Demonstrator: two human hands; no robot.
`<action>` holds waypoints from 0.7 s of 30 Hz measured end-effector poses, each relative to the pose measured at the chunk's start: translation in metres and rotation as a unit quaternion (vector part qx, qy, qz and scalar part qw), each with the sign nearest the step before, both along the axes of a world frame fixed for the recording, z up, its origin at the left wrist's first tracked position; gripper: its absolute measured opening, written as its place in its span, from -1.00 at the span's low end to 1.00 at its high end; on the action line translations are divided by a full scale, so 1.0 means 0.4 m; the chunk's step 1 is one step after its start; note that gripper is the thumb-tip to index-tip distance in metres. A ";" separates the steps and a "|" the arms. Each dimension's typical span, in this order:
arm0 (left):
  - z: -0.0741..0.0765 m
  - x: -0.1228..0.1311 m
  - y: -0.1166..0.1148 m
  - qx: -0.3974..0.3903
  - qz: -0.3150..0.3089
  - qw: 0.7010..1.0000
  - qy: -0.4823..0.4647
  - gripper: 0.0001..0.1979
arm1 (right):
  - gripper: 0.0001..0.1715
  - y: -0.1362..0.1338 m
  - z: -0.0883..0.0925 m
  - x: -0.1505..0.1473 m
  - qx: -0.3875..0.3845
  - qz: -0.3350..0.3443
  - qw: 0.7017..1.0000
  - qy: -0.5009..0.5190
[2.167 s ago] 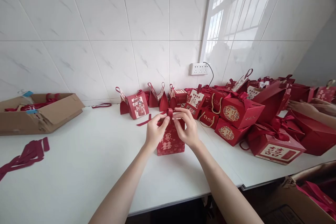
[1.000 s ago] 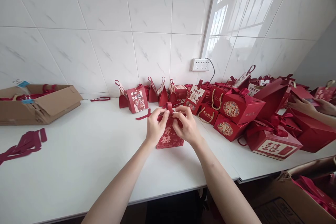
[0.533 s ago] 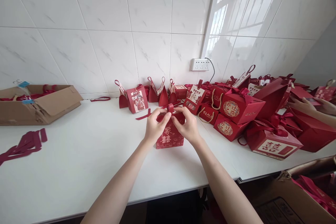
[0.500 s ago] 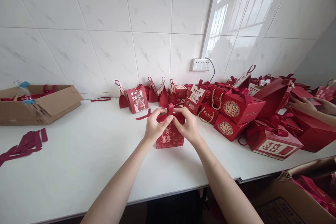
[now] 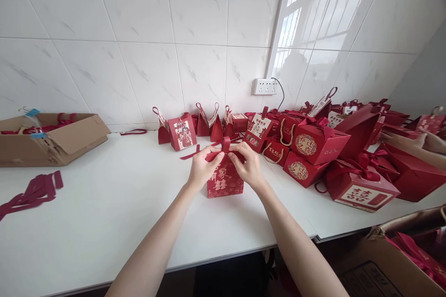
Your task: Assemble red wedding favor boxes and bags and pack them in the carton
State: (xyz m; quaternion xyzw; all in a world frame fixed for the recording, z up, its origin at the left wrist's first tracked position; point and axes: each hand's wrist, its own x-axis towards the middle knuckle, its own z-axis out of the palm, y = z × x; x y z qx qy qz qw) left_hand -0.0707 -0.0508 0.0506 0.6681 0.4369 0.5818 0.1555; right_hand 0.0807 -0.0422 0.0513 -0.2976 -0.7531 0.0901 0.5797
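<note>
A small red gift box (image 5: pixel 226 180) with white characters stands upright on the white table, right in front of me. At its top sticks up a dark red ribbon loop (image 5: pixel 226 144). My left hand (image 5: pixel 205 165) pinches the upper left edge of the box, thumb on the front and fingers behind. On the upper right edge, my right hand (image 5: pixel 248 165) pinches the box the same way. The ribbon loop rises between the two hands. My fingertips behind the box are partly hidden.
Several finished-looking red boxes (image 5: pixel 183 133) line the wall, with a large pile of red boxes (image 5: pixel 306 141) at right. Loose ribbons (image 5: pixel 35 190) and a cardboard box (image 5: pixel 69 139) are at left. Another person's hands (image 5: pixel 406 141) work at far right. An open carton (image 5: pixel 390 264) sits below.
Both thumbs have moved apart along the box's top edge, so more of the printed front shows. The box stays in place. The other person's hands have shifted slightly.
</note>
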 end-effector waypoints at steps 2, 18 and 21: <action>0.001 -0.002 0.002 -0.014 0.005 1.000 -0.001 -0.82 | -0.87 0.000 0.000 -0.001 -0.007 0.001 1.000 -0.002; 0.006 0.006 -0.014 -0.017 -0.011 1.000 -0.011 -0.87 | -0.90 0.001 -0.002 -0.004 -0.008 -0.003 1.000 -0.003; 0.003 0.005 -0.011 -0.023 -0.004 1.000 -0.016 -0.84 | -0.90 0.003 -0.004 -0.004 -0.007 -0.007 1.000 -0.005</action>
